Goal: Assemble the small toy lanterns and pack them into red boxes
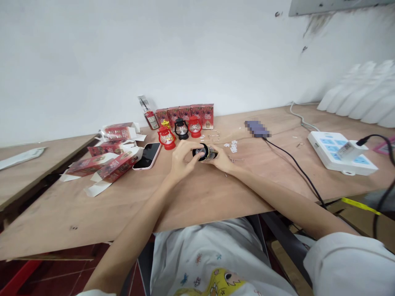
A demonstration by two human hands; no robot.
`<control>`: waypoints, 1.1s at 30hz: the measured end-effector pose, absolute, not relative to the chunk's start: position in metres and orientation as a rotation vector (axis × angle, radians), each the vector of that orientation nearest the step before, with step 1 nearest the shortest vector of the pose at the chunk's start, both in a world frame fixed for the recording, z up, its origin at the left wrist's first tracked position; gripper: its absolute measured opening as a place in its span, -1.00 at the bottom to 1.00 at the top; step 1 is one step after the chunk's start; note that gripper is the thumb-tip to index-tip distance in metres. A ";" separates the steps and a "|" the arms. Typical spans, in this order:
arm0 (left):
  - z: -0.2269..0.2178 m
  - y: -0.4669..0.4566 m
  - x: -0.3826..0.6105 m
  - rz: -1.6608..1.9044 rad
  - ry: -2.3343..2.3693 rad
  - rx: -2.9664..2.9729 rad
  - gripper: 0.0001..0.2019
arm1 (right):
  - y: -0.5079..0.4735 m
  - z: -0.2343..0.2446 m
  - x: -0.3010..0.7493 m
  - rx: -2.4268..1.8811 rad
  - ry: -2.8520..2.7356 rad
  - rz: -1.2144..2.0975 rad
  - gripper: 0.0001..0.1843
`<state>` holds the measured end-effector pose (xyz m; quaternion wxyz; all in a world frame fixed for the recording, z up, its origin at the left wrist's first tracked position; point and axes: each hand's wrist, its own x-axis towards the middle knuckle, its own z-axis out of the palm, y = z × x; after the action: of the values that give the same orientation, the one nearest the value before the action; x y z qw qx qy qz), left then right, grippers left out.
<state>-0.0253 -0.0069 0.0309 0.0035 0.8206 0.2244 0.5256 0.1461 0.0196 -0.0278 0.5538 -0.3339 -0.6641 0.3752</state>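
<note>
Both my hands meet over the middle of the wooden table [197, 197] around a small black toy lantern [204, 152] with a gold rim. My left hand [182, 159] grips its left side with fingers on its end. My right hand [222, 160] holds its right side. Just behind stand a red lantern [166, 137], a black lantern [181, 128] and another red lantern [194, 126]. A row of red boxes [185, 112] lines the wall. Small white tabs [233, 146] and thin wire pieces [236, 158] lie right of my hands.
A phone [148, 156] lies face up left of my hands, beside several opened red cartons [106, 162]. A white power strip [339, 153] with a plugged charger sits at right; a black cable [296, 166] runs from a blurred purple object [256, 128]. White stacked pieces [361, 92] lean at far right.
</note>
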 end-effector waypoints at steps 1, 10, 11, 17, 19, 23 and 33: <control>0.031 -0.006 -0.025 1.625 0.696 2.563 -0.73 | 0.019 -0.028 0.146 -0.792 -1.567 0.890 -0.42; 0.013 0.005 -0.023 1.492 0.742 2.332 -0.27 | 0.027 -0.015 0.156 -0.888 -1.443 0.855 -0.40; 0.008 0.009 -0.023 1.482 0.798 2.317 -0.39 | 0.030 -0.013 0.162 -0.897 -1.407 0.822 -0.41; -0.020 0.042 -0.016 0.891 1.241 2.611 -0.81 | 0.050 -0.019 0.206 -1.023 -1.208 0.627 -0.30; -0.022 0.051 -0.006 0.792 1.244 2.696 -0.81 | 0.055 -0.024 0.216 -1.064 -1.199 0.630 -0.31; -0.022 0.059 0.012 0.723 1.111 2.859 -0.82 | 0.058 -0.027 0.218 -1.040 -1.222 0.627 -0.30; -0.024 0.060 0.015 0.925 1.195 3.052 -0.77 | 0.054 -0.026 0.200 -0.970 -1.313 0.747 -0.39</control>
<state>0.0150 0.0604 -0.0239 -0.1314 0.8884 0.3479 0.2692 0.2005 0.0538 -0.0258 0.6236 -0.4223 -0.5718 0.3253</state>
